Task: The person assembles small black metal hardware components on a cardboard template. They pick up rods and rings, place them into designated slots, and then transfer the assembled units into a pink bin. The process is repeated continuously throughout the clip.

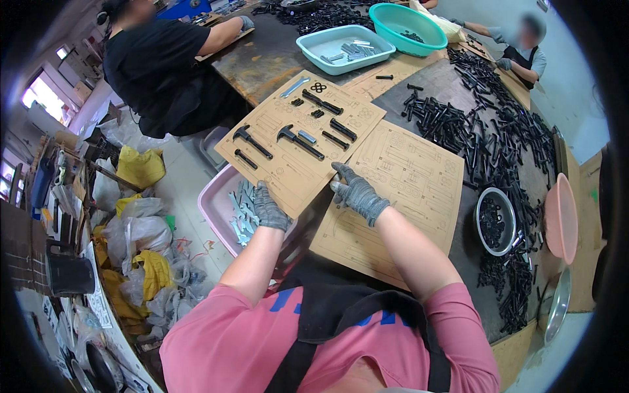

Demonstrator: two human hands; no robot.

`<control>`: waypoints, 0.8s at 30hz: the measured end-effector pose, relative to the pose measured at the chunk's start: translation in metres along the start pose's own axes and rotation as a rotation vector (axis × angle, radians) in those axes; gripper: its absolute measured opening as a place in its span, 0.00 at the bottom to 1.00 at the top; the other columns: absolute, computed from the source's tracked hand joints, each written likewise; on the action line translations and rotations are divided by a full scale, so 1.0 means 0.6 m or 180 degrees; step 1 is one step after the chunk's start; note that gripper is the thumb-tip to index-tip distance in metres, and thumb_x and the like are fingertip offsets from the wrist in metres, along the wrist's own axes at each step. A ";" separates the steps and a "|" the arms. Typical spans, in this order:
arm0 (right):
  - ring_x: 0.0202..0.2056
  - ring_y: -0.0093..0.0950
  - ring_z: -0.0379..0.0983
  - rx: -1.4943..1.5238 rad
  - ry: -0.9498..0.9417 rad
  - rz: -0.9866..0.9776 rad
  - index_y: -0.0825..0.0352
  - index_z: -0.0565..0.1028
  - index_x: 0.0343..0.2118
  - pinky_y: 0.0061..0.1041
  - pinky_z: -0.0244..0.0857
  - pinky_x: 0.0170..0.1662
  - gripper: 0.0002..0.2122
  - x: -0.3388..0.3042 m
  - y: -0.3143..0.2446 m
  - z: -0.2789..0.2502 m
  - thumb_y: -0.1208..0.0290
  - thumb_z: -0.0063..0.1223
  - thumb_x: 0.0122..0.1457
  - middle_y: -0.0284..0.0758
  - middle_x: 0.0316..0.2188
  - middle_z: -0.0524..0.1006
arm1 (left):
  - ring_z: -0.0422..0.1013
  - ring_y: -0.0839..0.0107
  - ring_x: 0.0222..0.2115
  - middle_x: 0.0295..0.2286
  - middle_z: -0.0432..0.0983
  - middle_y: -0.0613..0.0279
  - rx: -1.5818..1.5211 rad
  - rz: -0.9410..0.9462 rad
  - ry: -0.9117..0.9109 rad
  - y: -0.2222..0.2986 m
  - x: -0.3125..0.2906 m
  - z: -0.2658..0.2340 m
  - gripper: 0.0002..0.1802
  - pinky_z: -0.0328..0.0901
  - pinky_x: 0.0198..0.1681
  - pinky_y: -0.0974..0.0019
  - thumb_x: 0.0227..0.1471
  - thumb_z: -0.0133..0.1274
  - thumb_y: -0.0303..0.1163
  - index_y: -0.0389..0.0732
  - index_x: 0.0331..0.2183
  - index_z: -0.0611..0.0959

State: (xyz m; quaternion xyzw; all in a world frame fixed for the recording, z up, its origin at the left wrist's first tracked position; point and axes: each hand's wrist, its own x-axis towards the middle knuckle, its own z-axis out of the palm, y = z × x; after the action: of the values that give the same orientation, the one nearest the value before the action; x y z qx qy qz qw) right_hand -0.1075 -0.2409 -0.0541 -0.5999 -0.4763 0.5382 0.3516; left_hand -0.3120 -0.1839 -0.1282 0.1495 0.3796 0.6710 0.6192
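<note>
My left hand (270, 208), in a grey glove, grips the near edge of a brown cardboard sheet (288, 187) with its thumb on top. My right hand (360, 191), gloved too, has its fingers closed at the sheet's near right corner. Printed outlines cover this sheet. On it lie a small silver-blue wrench (295, 87), two black hammer-shaped pieces (253, 141), a short silver cylinder (306, 137), a ring-shaped cluster (318, 87) and several black bolts and rods (335, 139). A second printed cardboard sheet (419, 203) lies on the table, under my right hand and forearm.
Black bolts (445, 128) lie heaped on the dark table. A metal bowl (495, 221), a pale blue tray (346, 51) and a green basin (407, 29) hold parts. Below left, a pink bin (216, 203) contains wrenches. Co-workers sit at far left (160, 65) and far right (524, 56).
</note>
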 end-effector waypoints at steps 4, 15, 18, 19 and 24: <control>0.26 0.23 0.68 -0.0292 0.0009 -0.0435 0.59 0.55 0.55 0.20 0.65 0.27 0.25 0.002 -0.012 0.010 0.71 0.47 0.54 0.36 0.36 0.67 | 0.66 0.60 0.41 0.44 0.67 0.57 -0.0029 -0.0551 0.0241 0.028 0.025 0.022 0.23 0.63 0.44 0.61 0.54 0.39 0.43 0.43 0.49 0.65; 0.36 0.26 0.68 0.0098 0.0406 -0.0201 0.63 0.59 0.53 0.23 0.65 0.39 0.23 -0.163 0.031 -0.114 0.68 0.47 0.53 0.38 0.41 0.68 | 0.70 0.58 0.36 0.39 0.71 0.54 0.0511 -0.0215 0.0152 0.073 0.203 0.002 0.23 0.66 0.40 0.57 0.51 0.45 0.44 0.38 0.44 0.71; 0.26 0.19 0.66 0.0403 0.0979 -0.0155 0.62 0.60 0.53 0.19 0.64 0.29 0.22 -0.219 0.060 -0.144 0.68 0.46 0.54 0.35 0.34 0.69 | 0.70 0.58 0.35 0.38 0.71 0.53 0.0622 -0.0074 0.0084 0.076 0.249 -0.009 0.24 0.66 0.39 0.58 0.50 0.46 0.44 0.38 0.44 0.71; 0.28 0.20 0.67 0.0469 0.1095 -0.0021 0.61 0.60 0.53 0.19 0.65 0.29 0.23 -0.237 0.070 -0.157 0.68 0.47 0.53 0.36 0.33 0.69 | 0.70 0.58 0.36 0.39 0.71 0.54 0.0569 -0.0024 0.0063 0.076 0.263 -0.013 0.23 0.66 0.40 0.58 0.50 0.46 0.43 0.38 0.45 0.70; 0.29 0.21 0.68 0.0031 0.1704 0.0065 0.62 0.60 0.53 0.19 0.65 0.31 0.24 -0.302 0.133 -0.204 0.68 0.49 0.52 0.38 0.37 0.70 | 0.65 0.60 0.43 0.44 0.68 0.60 0.1384 0.0922 -0.0088 0.078 0.314 -0.039 0.21 0.62 0.46 0.62 0.52 0.41 0.37 0.44 0.48 0.67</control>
State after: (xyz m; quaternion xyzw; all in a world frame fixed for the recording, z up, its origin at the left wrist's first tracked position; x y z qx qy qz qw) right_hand 0.0336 -0.4257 -0.0512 -0.7240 -0.3577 0.3662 0.4624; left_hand -0.3970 -0.0111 -0.1620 0.3410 0.4810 0.6532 0.4750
